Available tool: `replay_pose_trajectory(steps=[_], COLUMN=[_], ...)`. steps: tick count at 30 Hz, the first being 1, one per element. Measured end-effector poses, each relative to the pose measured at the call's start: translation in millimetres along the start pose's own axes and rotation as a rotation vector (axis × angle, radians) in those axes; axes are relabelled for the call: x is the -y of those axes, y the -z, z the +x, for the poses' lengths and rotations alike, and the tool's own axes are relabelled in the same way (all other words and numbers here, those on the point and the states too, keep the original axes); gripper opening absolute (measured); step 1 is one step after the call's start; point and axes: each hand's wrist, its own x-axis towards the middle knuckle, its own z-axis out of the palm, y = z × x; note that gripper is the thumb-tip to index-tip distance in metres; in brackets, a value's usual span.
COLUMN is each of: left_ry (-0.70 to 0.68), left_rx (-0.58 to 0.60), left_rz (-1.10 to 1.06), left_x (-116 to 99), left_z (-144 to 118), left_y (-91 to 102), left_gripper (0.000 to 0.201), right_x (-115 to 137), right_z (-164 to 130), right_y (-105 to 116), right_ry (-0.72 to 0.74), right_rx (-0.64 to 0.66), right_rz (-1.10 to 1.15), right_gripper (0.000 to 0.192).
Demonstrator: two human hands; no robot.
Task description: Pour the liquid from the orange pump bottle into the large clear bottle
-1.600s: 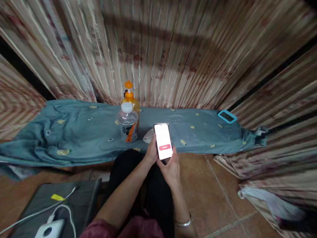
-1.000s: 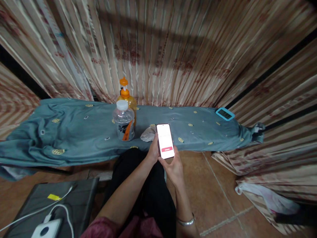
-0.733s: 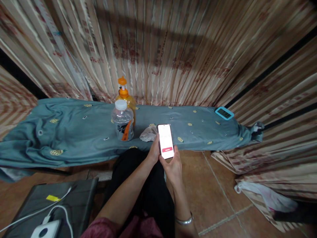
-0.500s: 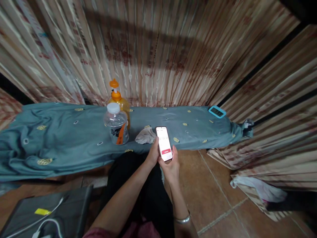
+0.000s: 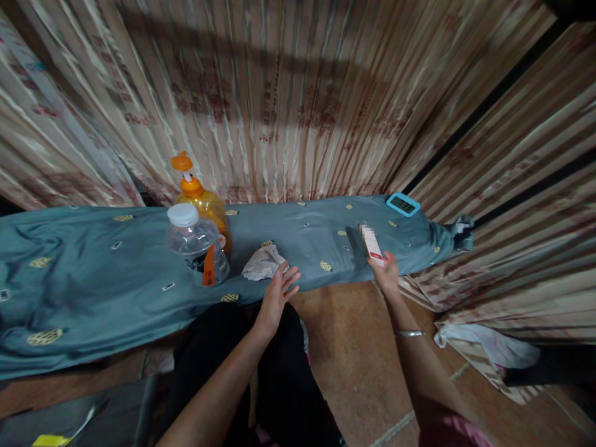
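Phone out over the blue cloth, other hand spread by the rag

The right hand point(image 5: 386, 276) grips a phone point(image 5: 372, 243) by its lower end, screen lit, above the blue patterned cloth point(image 5: 116, 267) near a blue-framed clock point(image 5: 403, 203). The left hand point(image 5: 275, 295) is empty, fingers spread, tips just beside a crumpled grey rag point(image 5: 263, 262). 2 bottles stand left of it: a clear bottle point(image 5: 195, 245) and an orange bottle point(image 5: 198, 198)
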Motion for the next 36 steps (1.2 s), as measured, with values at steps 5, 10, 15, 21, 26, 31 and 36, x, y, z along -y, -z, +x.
replay_pose_trajectory(steps=[5,10,15,21,26,31,36], left_ry=[-0.022,-0.043,-0.007,0.007,0.028,0.093,0.038], left_rx=[-0.014,0.03,0.044,0.057,0.091,0.137,0.336], left_rz=[0.003,0.03,0.034,0.088,0.082,0.01,0.216], left_x=[-6,-6,-1,2,1,-17,-55], left_z=[-4,-6,-4,-7,-9,-23,-81], left_y=[4.8,2.7,-7.4,-23.0,-32.7,-50.0,-50.1], left_gripper=[0.06,0.067,0.071,0.055,0.031,0.025,0.025], right_x=[-2,-9,-16,-20,-20,-45,-117], right_z=[76,115,142,161,151,50,-145], right_y=[18,18,17,23,23,12,-11], right_ry=[-0.075,-0.114,-0.123,-0.09,-0.014,0.156,0.147], right_rx=[-0.072,-0.093,-0.102,-0.111,-0.208,-0.183,0.101], right_rz=[-0.273,-0.449,-0.534,-0.521,-0.468,-0.295,0.024], right_gripper=[0.048,0.052,0.049,0.051,0.056,0.077,0.086])
